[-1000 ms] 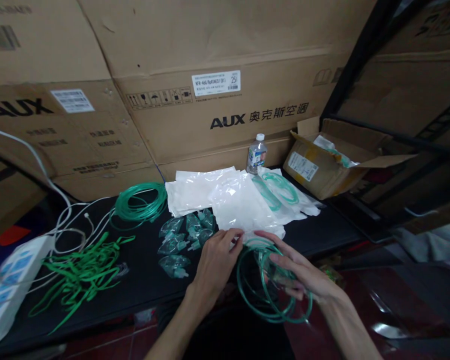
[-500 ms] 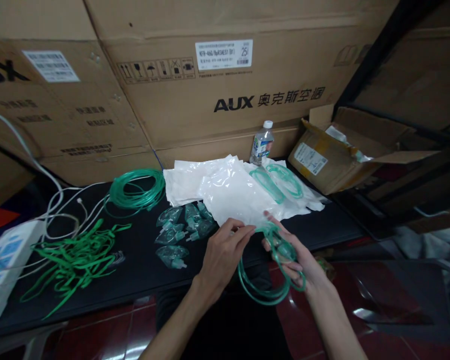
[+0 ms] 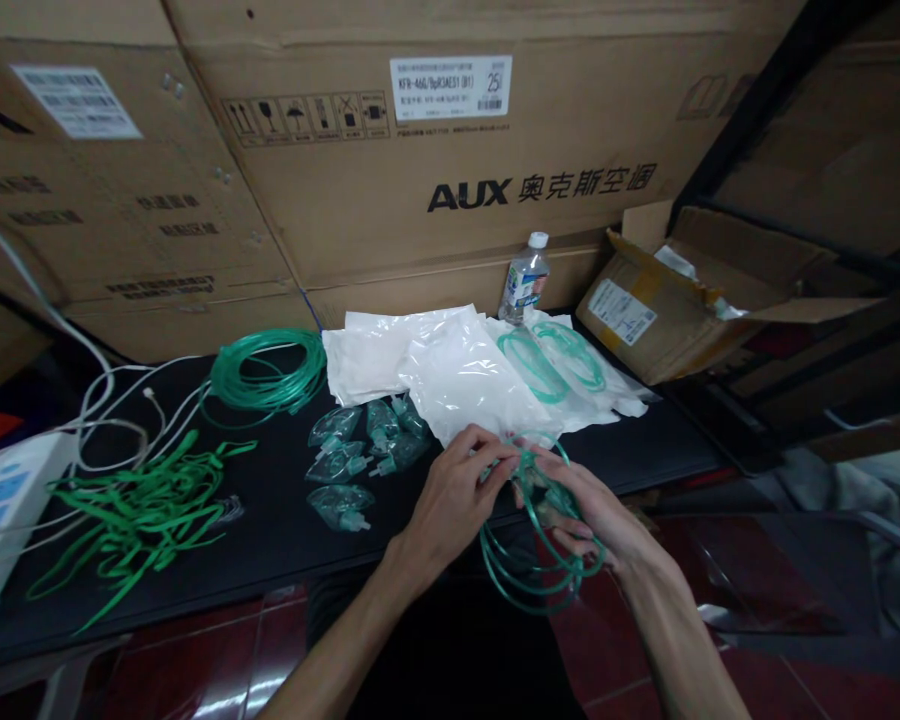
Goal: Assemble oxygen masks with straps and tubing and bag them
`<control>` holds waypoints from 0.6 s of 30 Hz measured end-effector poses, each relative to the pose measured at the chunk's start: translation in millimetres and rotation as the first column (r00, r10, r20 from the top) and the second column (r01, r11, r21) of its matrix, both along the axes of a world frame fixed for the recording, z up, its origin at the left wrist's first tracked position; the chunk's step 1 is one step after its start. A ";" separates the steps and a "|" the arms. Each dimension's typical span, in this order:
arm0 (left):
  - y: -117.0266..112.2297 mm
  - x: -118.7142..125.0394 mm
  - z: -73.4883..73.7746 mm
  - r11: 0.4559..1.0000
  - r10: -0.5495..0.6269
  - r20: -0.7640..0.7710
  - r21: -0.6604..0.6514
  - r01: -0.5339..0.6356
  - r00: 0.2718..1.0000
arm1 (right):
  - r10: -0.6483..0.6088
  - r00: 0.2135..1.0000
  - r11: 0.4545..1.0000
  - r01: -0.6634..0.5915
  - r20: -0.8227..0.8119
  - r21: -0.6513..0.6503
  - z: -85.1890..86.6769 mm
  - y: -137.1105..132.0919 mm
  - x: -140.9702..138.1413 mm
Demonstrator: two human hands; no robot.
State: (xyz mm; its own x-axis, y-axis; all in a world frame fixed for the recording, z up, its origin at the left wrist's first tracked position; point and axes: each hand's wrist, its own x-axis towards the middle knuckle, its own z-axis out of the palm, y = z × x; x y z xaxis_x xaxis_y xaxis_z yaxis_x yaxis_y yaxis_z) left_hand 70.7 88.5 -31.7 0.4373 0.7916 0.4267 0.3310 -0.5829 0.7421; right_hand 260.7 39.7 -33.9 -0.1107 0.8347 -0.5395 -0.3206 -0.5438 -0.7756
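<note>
My right hand (image 3: 585,505) is closed round a coil of green tubing (image 3: 529,565) with a clear mask part in it, held over the table's front edge. My left hand (image 3: 450,495) pinches the top of the same coil with thumb and fingertips, right beside a white plastic pouch (image 3: 472,385). The loops hang below both hands.
On the black table (image 3: 285,540) lie several clear green masks (image 3: 360,455), another tubing coil (image 3: 266,375), green straps (image 3: 142,515), white cables and a power strip (image 3: 0,505). Bagged tubing (image 3: 562,365), a water bottle (image 3: 525,280) and an open carton (image 3: 667,300) sit at the back right.
Both hands have come closer together on the coil and risen toward the pouch. The coil looks tighter and smaller. The view has tilted down a little.
</note>
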 end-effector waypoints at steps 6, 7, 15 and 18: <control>-6.1 5.1 -0.3 0.993 0.114 0.056 0.004 -0.114 0.992 | 0.020 0.992 0.999 -0.016 0.121 -0.039 4.4 -0.8 6.3; -7.2 6.3 -1.2 0.994 0.106 0.047 0.015 -0.106 0.993 | 0.025 0.990 0.999 -0.019 0.139 -0.040 4.3 -2.3 5.7; -1.9 4.7 0.9 0.994 -0.099 -0.047 0.036 0.101 0.994 | 0.162 0.982 0.987 -0.162 0.101 -0.008 12.5 -5.2 6.8; -2.0 -5.4 2.8 0.999 0.043 -0.014 0.015 -0.042 0.999 | 0.144 0.989 0.988 -0.145 0.039 0.048 8.8 2.4 13.5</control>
State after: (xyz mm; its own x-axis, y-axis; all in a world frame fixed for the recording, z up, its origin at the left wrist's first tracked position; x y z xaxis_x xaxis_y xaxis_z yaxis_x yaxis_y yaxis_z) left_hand 65.3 86.5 -29.0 0.4095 0.8035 0.4321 0.3662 -0.5786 0.7287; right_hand 274.2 42.0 -25.1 -0.2137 0.8377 -0.5026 -0.2133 -0.5421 -0.8128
